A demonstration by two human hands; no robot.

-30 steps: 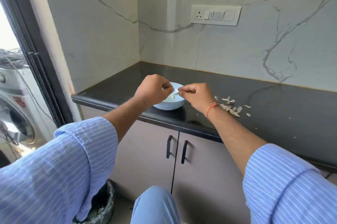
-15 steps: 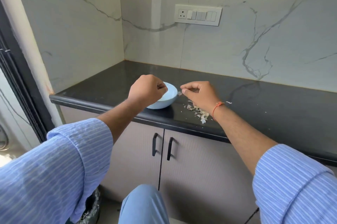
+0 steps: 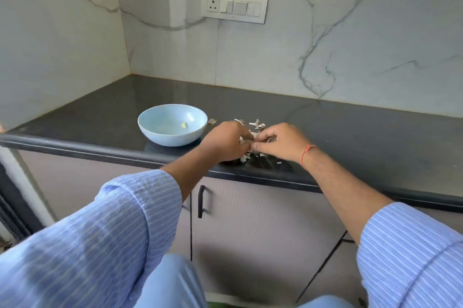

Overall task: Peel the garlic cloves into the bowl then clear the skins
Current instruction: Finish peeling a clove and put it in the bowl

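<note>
A pale blue bowl (image 3: 172,124) stands on the black counter (image 3: 350,132) with a peeled garlic clove (image 3: 184,125) inside. To its right lies a loose pile of white garlic skins (image 3: 256,125). My left hand (image 3: 225,141) and my right hand (image 3: 281,141) are both down on that pile, fingertips meeting, fingers curled round skins. A few skins (image 3: 245,157) show under the hands near the counter's front edge. Most of the pile is hidden by the hands.
Marble walls enclose the counter at the back and left, with a switch plate (image 3: 234,6) on the back wall. Cabinet doors with a black handle (image 3: 201,201) lie below the counter edge. A small skin scrap (image 3: 212,121) sits beside the bowl.
Both hands have left the bowl and dropped to the right onto the skin pile, closing on it. The camera has turned right, so the bowl now sits left of the hands.
</note>
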